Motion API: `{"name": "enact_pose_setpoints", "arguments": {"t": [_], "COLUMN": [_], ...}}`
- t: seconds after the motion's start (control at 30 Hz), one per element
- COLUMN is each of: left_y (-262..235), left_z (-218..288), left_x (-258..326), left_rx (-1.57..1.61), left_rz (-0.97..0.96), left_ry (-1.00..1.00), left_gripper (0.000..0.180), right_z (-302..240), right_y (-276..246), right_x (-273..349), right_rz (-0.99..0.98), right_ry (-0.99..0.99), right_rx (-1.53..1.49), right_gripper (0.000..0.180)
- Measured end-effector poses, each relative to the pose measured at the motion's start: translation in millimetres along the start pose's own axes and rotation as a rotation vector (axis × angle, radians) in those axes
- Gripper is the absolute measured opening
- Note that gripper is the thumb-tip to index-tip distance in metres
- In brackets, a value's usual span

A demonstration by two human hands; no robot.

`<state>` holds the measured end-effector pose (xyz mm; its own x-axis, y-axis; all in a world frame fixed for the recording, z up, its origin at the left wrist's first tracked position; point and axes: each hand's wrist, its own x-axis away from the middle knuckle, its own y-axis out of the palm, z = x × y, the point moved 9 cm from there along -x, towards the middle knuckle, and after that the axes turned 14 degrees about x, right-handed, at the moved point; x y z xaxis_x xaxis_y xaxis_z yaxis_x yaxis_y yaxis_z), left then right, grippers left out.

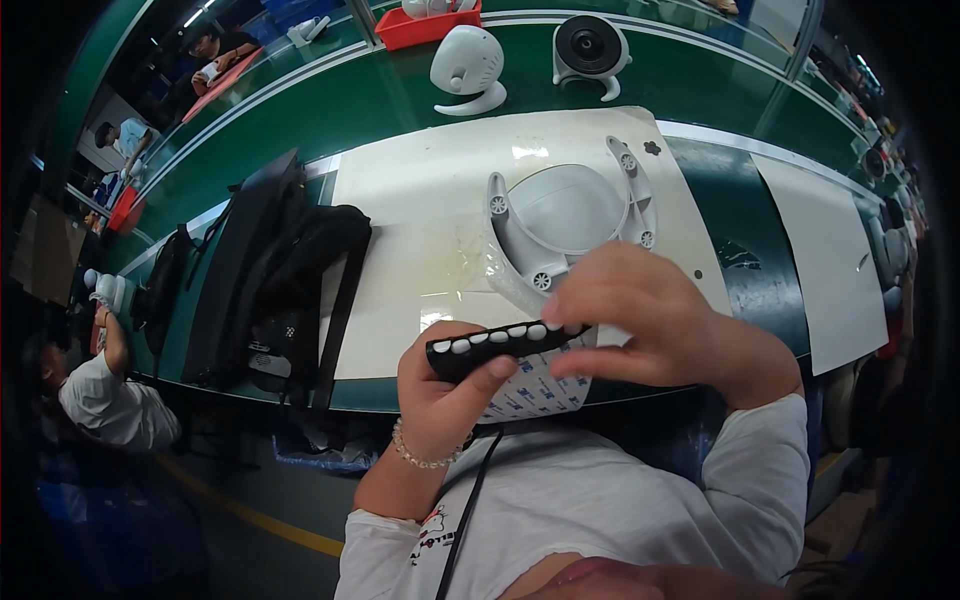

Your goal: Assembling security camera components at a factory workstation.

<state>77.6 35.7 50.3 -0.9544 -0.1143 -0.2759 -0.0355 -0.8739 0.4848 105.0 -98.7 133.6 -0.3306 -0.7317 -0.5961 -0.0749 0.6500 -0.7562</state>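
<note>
My left hand is closed around a black strip with a row of several white oval pads along its top edge. A white sheet with blue print hangs below the strip. At the strip's right end is my right hand, slightly blurred, its thumb apart from the curled fingers. Those fingertips are at the last pads; I see nothing held between them and the thumb. Just beyond the hands lies a white rounded plastic housing with a grey curved stand, partly covered by my right hand. Round ribbed sockets show on the stand.
A cream mat covers the green bench. Black fabric bags lie at the left. Two white fan-like units stand at the back beside a red bin. Another person sits at the far left.
</note>
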Motion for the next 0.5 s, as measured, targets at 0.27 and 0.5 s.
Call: {"name": "enact_pose_setpoints", "arguments": {"t": [0.27,0.5], "left_y": [4,8], "left_z": [4,9], "left_x": [-2,-6], "left_rx": [-0.017,-0.172], "left_rz": [0.000,-0.015], "left_ry": [-0.009,0.097], "left_gripper": [0.019,0.013], "right_z": [23,22], "right_y": [6,6], "right_x": [8,3], "right_rz": [0.012,-0.026], "right_ry": [0.325,0.247], "right_rx": [-0.318,-0.198], "right_gripper": [0.023,0.016]}}
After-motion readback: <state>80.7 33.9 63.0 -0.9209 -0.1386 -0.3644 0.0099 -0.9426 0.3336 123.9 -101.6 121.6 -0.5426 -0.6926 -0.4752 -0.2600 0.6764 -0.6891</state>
